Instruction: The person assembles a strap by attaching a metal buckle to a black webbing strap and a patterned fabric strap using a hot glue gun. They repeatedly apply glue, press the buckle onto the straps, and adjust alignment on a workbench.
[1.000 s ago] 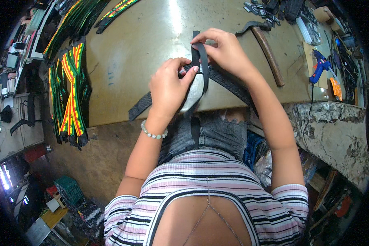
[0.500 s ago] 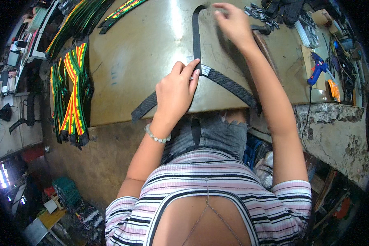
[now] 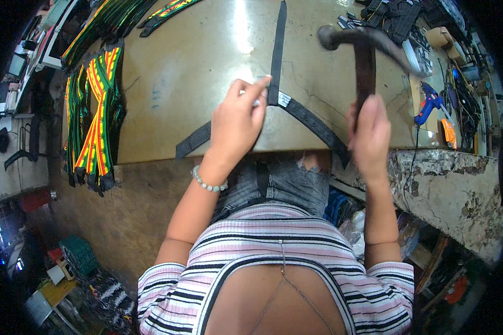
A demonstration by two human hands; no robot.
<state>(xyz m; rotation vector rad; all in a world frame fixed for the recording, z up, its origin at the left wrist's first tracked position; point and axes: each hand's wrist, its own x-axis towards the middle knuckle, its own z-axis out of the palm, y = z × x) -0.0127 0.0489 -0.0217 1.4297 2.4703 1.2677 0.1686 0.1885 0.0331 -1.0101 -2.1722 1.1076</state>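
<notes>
The narrow black strap [image 3: 278, 53] lies on the table [image 3: 207, 61] at upper centre, its long axis near vertical, leaning slightly right, reaching the upper edge. From its lower end a wider black band [image 3: 318, 124] slants lower right. The left hand [image 3: 237, 120] covers the junction's left side (whether its fingers grip anything, I cannot tell). At right, the right hand [image 3: 369, 134], blurred, clenches its fingers round an upward-pointing hammer [image 3: 366, 67].
</notes>
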